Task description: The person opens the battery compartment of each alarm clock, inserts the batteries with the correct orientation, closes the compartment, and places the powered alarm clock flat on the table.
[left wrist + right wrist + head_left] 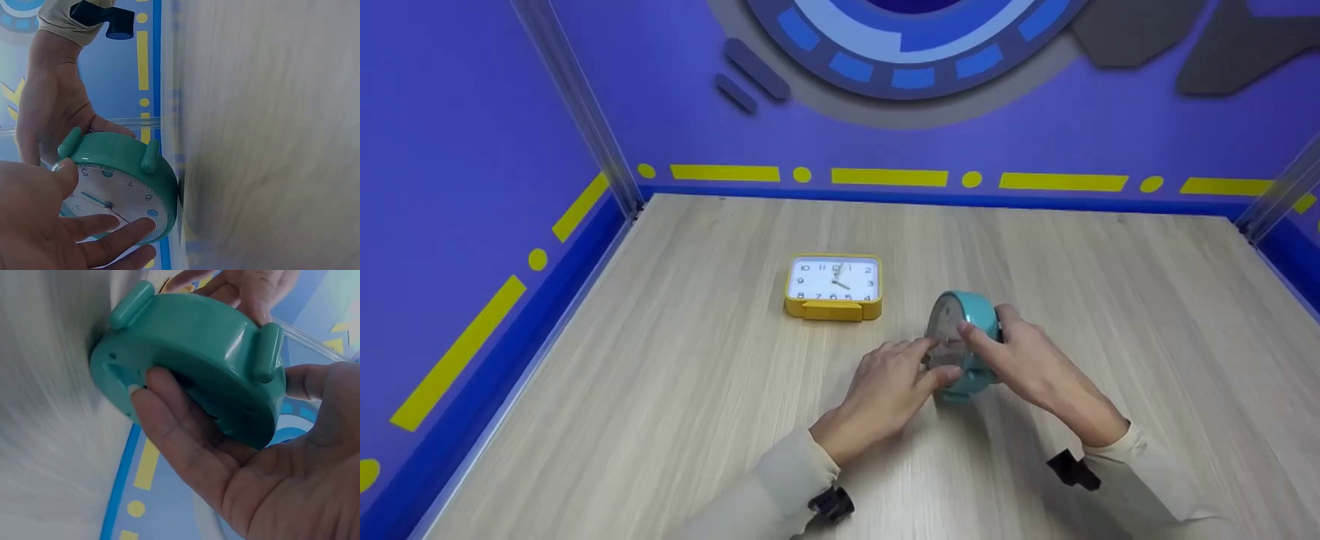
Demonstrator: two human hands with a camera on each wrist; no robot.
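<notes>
A round teal alarm clock (979, 319) stands tilted on its rim at the right of centre, its white face turned left. My right hand (1035, 364) grips it from the right, thumb at the front rim. In the right wrist view, the other fingers (174, 422) reach into the recess in the clock's back. My left hand (885, 382) is at the face side, fingers (132, 233) extended across the dial and thumb near the rim. Two stubby teal feet (150, 156) stick out from the clock's side towards me.
On the wooden table (675, 315), a yellow rectangular clock (832, 310) lies face up, left of the hands and farther back. Blue panels (885, 142) with yellow marks wall in the table at the back and sides.
</notes>
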